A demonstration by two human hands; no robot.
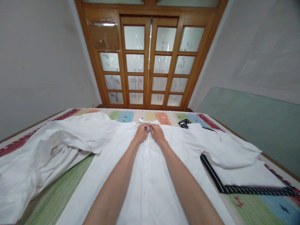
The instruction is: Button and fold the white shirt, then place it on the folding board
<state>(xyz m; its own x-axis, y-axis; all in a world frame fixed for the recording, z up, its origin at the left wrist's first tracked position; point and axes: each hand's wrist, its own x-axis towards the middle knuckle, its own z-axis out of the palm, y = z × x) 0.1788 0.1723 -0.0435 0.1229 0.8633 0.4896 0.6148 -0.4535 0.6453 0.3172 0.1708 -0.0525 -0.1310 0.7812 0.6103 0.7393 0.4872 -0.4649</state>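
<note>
Our left hand (142, 132) and right hand (157, 132) pinch a white cloth shirt (152, 184) below its collar (145, 122).
It lies spread on a multicoloured striped cover (64, 181); uneven tugging by us could crease it.

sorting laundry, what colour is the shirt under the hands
White; the shirt shows in the head view.

Near the centre of the frame, the left hand (141, 133) and right hand (157, 133) are pinching the white shirt (131, 179) just below its collar (153, 122). The shirt is lying across a multicoloured cloth (64, 175). Black, white-striped edging (236, 189) is showing at right; glazed wooden doors (146, 75) are standing at upper centre.
</note>
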